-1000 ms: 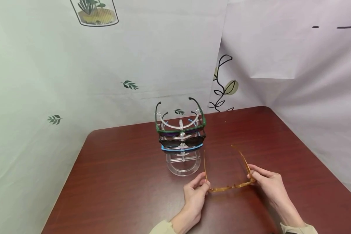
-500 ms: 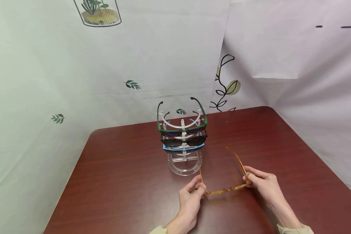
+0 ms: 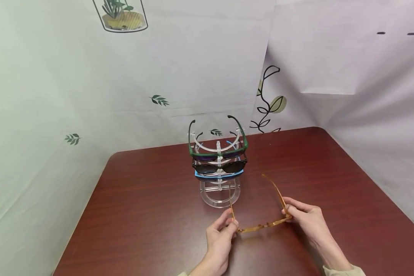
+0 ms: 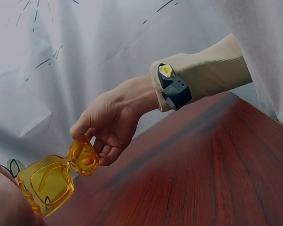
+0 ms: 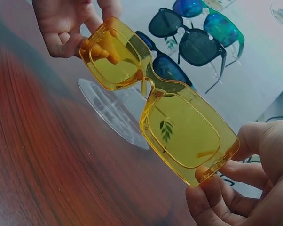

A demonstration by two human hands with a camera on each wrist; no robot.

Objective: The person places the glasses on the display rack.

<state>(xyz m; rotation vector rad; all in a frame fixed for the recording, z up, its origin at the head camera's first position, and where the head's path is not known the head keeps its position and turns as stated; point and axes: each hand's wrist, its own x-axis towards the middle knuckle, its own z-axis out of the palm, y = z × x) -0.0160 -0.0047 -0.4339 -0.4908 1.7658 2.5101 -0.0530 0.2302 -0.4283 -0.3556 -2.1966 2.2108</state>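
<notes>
Yellow see-through sunglasses (image 5: 184, 129) are held above the table with both temples unfolded and pointing away from me. My left hand (image 3: 220, 239) pinches them at the left hinge corner. My right hand (image 3: 308, 222) pinches the right hinge corner, its thumb on the frame. Beyond them stands a clear display stand (image 3: 218, 203) bearing green-framed sunglasses (image 3: 247, 144), black sunglasses (image 3: 234, 167) and blue-framed sunglasses (image 3: 201, 175), one above another. In the left wrist view, the yellow lenses face the camera between both hands.
The dark red wooden table (image 3: 141, 214) spreads around the stand, its far edge near a pale printed curtain (image 3: 207, 69). A light wall covering (image 3: 376, 126) hangs along the right side.
Both hands have shifted left and slightly nearer with the yellow sunglasses, so the left temple now overlaps the stand's base in the head view. The sunglasses on the stand stay in place.
</notes>
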